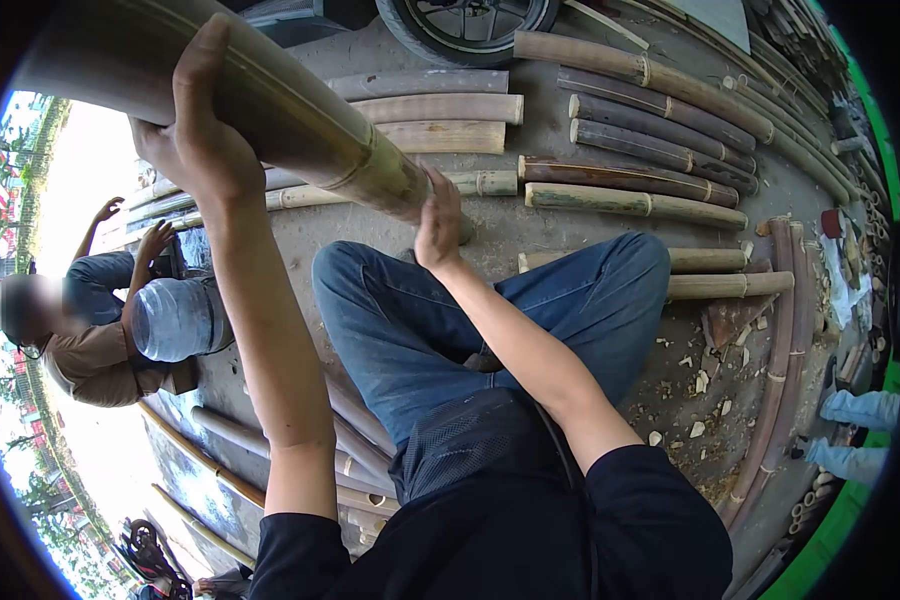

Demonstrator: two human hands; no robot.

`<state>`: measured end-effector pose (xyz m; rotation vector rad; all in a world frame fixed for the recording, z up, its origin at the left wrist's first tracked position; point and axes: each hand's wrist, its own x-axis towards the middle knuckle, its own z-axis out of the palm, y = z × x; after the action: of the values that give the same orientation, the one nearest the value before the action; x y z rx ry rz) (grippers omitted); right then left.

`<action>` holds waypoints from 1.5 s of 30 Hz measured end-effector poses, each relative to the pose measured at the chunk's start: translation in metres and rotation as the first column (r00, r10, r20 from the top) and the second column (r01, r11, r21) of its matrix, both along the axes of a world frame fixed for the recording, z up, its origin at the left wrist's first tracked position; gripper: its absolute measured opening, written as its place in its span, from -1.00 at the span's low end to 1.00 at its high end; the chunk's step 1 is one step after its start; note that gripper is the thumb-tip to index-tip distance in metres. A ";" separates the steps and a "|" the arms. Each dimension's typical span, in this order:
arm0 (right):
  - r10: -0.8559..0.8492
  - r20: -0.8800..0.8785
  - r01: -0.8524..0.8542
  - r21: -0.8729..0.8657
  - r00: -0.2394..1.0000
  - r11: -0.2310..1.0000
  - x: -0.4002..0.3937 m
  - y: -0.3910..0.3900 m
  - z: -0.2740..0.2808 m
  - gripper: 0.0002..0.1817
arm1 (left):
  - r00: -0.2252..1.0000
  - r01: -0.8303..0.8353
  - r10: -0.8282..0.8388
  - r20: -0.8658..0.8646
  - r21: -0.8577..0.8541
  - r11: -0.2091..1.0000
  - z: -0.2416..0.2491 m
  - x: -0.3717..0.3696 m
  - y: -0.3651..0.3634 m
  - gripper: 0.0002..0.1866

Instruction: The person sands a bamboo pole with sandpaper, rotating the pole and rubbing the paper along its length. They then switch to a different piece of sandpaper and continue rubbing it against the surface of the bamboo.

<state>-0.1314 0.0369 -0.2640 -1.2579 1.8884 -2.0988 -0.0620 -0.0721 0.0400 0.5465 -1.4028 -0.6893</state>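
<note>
A thick greenish-brown bamboo pole (300, 110) slants from the upper left down to the middle, above my knees in blue jeans (420, 330). My left hand (198, 140) is wrapped around the pole's middle from below, thumb up over it. My right hand (438, 222) presses against the pole's lower end, fingers partly curled on it. Both arms are stretched forward.
Several cut bamboo lengths (630, 160) lie in rows on the concrete ground ahead, with more (770, 400) along the right and under my legs. A motorcycle tyre (465, 25) stands at the top. Another person (110, 320) crouches at the left. Someone's legs (855, 435) show at the right. Wood chips (705, 385) litter the ground.
</note>
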 end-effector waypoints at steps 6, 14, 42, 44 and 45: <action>-0.087 0.274 -0.008 0.329 0.958 0.944 0.008 0.022 -0.145 -0.40 | 0.997 0.047 -0.044 -0.057 0.061 0.997 0.002 0.021 0.006 -0.41; 0.223 0.109 -0.215 -0.080 0.969 0.973 0.010 -0.002 0.064 -0.39 | 0.999 0.026 -0.020 -0.048 0.136 0.990 -0.001 0.030 0.003 -0.41; 0.023 0.429 -0.201 0.373 0.903 0.906 0.004 0.028 -0.149 -0.42 | 0.994 0.085 -0.072 -0.079 0.175 0.981 -0.021 0.077 -0.022 -0.36; 0.069 0.343 -0.177 0.296 0.937 0.938 0.017 0.030 -0.111 -0.41 | 0.996 0.066 -0.052 -0.074 0.203 0.977 -0.019 0.078 -0.017 -0.37; 0.101 0.231 -0.149 0.202 0.968 0.968 0.018 0.031 -0.100 -0.41 | 0.995 0.062 -0.044 -0.086 0.214 0.975 -0.019 0.076 -0.015 -0.37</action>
<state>-0.1136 0.0675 -0.3638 -1.0241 1.8314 -1.8240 0.0142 -0.0871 0.0212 0.6468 -1.2774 -0.9049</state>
